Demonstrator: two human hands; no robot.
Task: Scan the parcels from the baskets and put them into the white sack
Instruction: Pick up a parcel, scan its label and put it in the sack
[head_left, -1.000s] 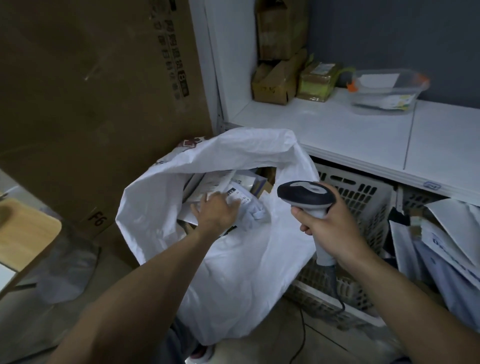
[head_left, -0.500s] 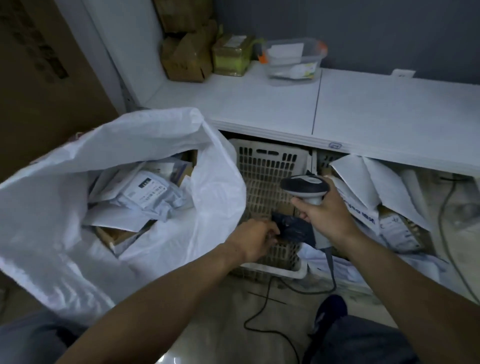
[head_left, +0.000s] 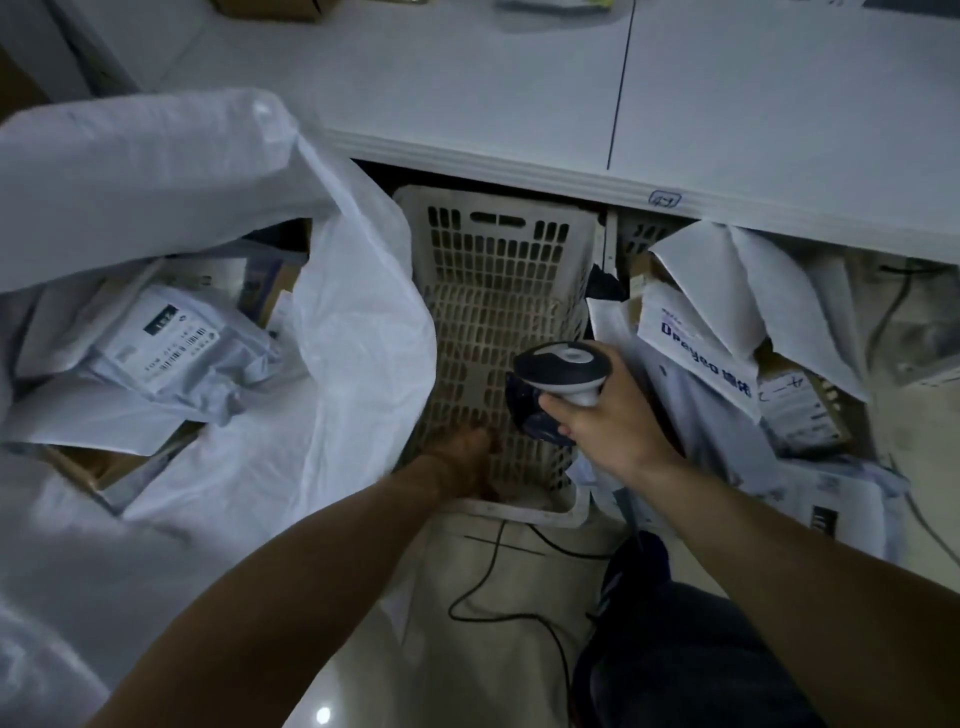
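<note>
A dark parcel (head_left: 522, 415) lies low in a white basket (head_left: 498, 270), at the centre of the frame, against the basket's right wall. The left hand (head_left: 462, 460) reaches into the basket from the lower left, close beside the parcel. The hand is blurred, so I cannot tell how its fingers lie or whether they touch the parcel.

Directly above the parcel, the right hand (head_left: 610, 423) holds a scanner (head_left: 563, 364), with its fingers (head_left: 553, 402) curled round the handle and the dark head pointing left.

At the left of the frame stands the white sack (head_left: 353, 332), its mouth open. A grey mailer (head_left: 166, 343) with a barcode label lies inside it on top of other packets.

Right of centre is a second basket (head_left: 644, 236), mostly hidden under heaped white parcels (head_left: 717, 322), one of them printed with blue letters.

Both baskets sit under the edge of a white surface (head_left: 519, 93) that spans the top of the frame. A black cable (head_left: 493, 597) curls over the floor (head_left: 467, 675) at the bottom centre.
</note>
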